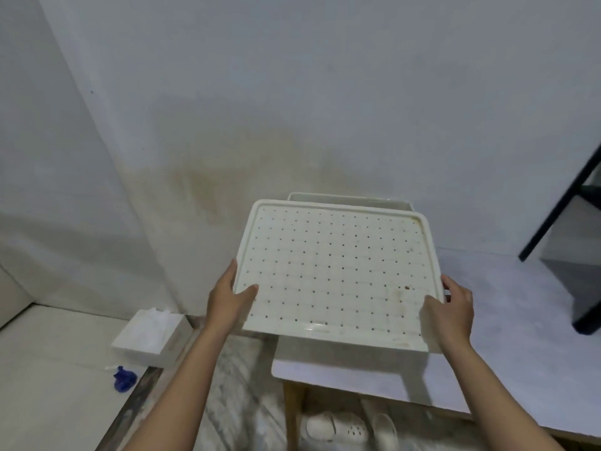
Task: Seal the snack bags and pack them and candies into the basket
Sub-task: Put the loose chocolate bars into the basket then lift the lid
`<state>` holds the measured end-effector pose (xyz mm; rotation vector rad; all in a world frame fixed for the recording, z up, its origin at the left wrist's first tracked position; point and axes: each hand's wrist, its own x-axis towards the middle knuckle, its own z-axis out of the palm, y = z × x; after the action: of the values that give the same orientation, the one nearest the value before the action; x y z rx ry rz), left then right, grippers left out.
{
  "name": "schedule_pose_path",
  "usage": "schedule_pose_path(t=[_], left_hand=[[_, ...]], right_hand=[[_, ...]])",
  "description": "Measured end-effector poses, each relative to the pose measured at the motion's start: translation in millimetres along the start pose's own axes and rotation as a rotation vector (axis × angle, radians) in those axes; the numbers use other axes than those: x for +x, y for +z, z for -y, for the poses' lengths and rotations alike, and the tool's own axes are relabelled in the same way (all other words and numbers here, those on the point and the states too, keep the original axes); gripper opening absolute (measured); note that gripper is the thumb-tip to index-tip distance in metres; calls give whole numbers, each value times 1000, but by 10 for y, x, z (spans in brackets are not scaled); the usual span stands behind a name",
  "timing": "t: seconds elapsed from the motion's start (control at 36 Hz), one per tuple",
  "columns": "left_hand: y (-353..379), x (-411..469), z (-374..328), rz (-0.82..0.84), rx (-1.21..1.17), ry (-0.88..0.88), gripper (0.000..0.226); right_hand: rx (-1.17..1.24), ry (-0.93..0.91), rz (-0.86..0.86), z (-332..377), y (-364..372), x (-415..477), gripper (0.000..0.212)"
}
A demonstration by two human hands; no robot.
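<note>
As I log it from the head camera: one perforated cream lid, held over the table; left hand and right hand grip its side edges, thumbs on top; basket rim just behind.

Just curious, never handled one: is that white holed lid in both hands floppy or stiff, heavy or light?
Probably stiff: the lid looks flat though the left hand and right hand grip only its side edges. Likely light: thin, perforated plastic.
</note>
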<state>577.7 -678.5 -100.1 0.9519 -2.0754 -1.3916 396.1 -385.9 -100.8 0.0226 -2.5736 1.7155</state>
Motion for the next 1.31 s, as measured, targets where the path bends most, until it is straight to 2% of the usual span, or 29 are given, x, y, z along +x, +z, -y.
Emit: schedule_pose_path(t=[0.28,0.56,0.97,1.14,1.31], left_hand=[[724,1095,-240,104,105,58,72],[998,1679,-273,162,171,-25,73],[1157,1928,-293,152,318,16,67],[1147,1921,-295,68,192,-16,54],[1132,1946,-279,4,102,-62,44]], right_hand=[[-98,26,-62,51,213,1198,44],[-281,107,31,-64,497,2044,48],[-269,129,33,161,676,2127,46],[-346,126,49,261,662,2031,36],[-430,126,103,254,613,2007,37]])
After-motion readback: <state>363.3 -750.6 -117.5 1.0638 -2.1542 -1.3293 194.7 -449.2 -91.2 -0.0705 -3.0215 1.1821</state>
